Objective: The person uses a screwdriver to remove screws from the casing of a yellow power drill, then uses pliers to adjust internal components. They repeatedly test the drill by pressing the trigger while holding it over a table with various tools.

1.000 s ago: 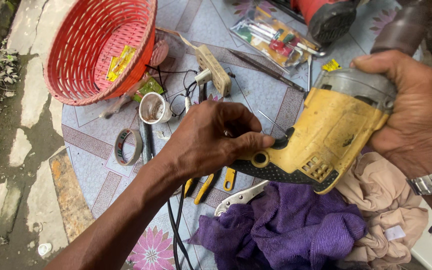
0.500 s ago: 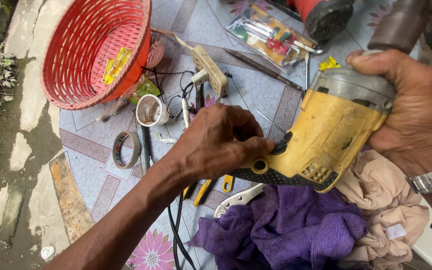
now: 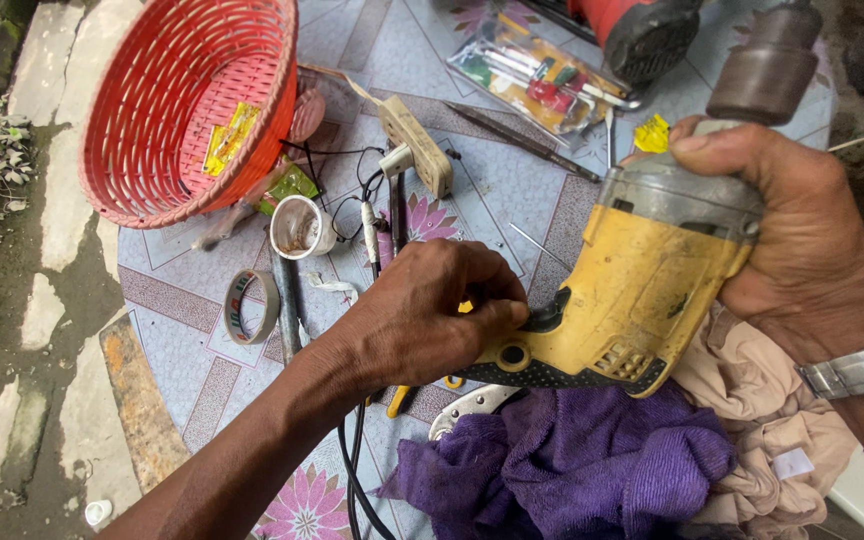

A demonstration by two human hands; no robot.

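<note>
A clear flat packet (image 3: pixel 542 80) of small tools with red and green handles lies on the desk (image 3: pixel 472 200) just beyond the yellow drill (image 3: pixel 632 300); a yellow label (image 3: pixel 230 135) sits inside the red basket (image 3: pixel 192 110). Since a moment ago, little has changed. The right hand (image 3: pixel 802 230) wraps its grip around the drill's body, and the left hand (image 3: pixel 432 315) pinches the handle end. The drill's long axis runs diagonally, chuck (image 3: pixel 767 65) pointing away and right, above the purple cloth (image 3: pixel 572 470).
</note>
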